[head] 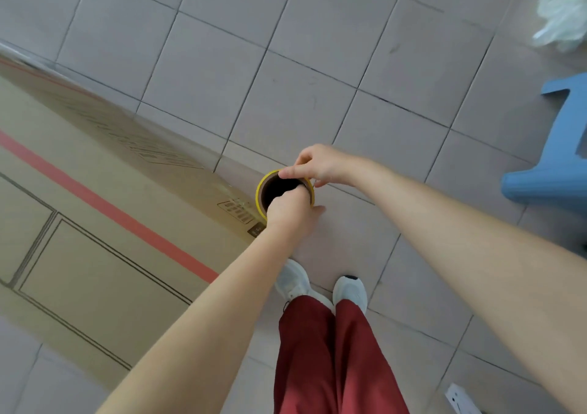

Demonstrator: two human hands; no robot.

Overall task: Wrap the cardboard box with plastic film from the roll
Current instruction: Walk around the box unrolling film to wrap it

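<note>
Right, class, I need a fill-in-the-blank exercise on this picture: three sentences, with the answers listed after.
1. The left hand and right hand grip the roll, whose rim is ____.
2. A ____ stripe runs across the cardboard box.
3. The stool at the right is ____.
Missing words: yellow, red, blue.

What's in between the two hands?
Head view: the film roll, open end up. The left hand holds its near side; the right hand pinches its far rim.
</note>
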